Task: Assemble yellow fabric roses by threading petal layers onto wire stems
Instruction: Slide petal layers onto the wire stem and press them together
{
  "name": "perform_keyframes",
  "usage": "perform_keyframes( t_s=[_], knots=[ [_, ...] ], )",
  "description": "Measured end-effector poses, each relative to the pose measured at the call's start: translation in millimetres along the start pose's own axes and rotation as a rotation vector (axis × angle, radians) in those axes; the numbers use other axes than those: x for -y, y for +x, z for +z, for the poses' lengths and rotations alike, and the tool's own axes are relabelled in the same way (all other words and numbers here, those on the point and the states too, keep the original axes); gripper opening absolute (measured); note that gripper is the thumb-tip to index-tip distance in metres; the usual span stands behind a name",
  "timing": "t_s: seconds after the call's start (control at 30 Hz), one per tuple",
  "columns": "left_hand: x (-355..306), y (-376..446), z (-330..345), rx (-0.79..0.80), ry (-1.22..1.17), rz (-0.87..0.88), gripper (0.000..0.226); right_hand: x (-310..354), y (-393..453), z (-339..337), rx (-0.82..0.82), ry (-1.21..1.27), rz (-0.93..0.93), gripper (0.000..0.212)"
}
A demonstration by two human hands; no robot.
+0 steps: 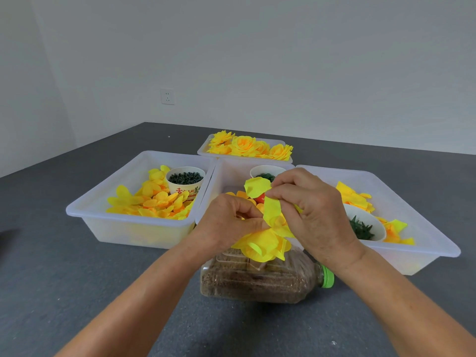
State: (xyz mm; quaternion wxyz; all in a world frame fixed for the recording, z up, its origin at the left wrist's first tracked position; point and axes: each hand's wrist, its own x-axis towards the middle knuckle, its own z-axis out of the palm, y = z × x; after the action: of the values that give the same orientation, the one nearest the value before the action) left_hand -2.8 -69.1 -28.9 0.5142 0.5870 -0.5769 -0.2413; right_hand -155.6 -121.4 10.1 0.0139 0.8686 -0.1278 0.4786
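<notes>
Yellow petal layers (pixel 262 243) sit at frame centre, bunched between both hands above a capped bottle (pixel 257 282) lying on the grey bench (pixel 77 279). Left hand (pixel 226 222): grip closed, fingers curled, pinching the bunch from the left. Right hand (pixel 311 215): grip closed, fingertips pinching an upper petal (pixel 257 186). Left-centre, a white tray (pixel 108 228) holds loose petals and a paper cup (pixel 185 182) bearing red Chinese characters, only partly legible. Finished roses (pixel 247 146) fill the upper-centre tray.
</notes>
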Motion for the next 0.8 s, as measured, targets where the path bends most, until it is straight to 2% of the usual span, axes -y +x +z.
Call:
perform_keyframes(
  t_s=[0.17, 0.27, 0.37, 0.47, 0.63, 0.7, 0.8],
  knots=[
    [-1.8, -0.2, -0.1, 0.003, -0.026, -0.011, 0.003, -5.4, 0.4, 0.8, -0.023, 0.039, 0.055, 0.022],
    [-0.2, 0.5, 0.4, 0.004, -0.028, 0.0, 0.023, -8.1, 0.0, 2.4, -0.009, 0.096, 0.083, 0.017],
    [1.9, 0.8, 0.7, 0.014, -0.016, 0.005, 0.015, -10.2, 0.0, 3.5, -0.003, 0.086, 0.052, 0.021],
    [2.6, 0.6, 0.5, 0.007, -0.015, 0.019, 0.035, -10.1, -0.8, 2.3, -0.043, 0.002, -0.034, 0.025],
    [1.6, 0.1, -0.2, 0.015, -0.019, 0.024, 0.026, -9.3, -2.5, 2.3, -0.061, -0.071, -0.105, 0.02],
    [2.1, 0.0, -0.1, 0.017, -0.014, 0.023, 0.021, -8.9, -3.8, 3.4, -0.057, -0.012, -0.061, 0.02],
    [0.3, -0.1, 0.0, 0.009, -0.04, -0.018, 0.004, -7.8, -2.9, 4.5, -0.085, 0.197, 0.127, 0.021]
  ],
)
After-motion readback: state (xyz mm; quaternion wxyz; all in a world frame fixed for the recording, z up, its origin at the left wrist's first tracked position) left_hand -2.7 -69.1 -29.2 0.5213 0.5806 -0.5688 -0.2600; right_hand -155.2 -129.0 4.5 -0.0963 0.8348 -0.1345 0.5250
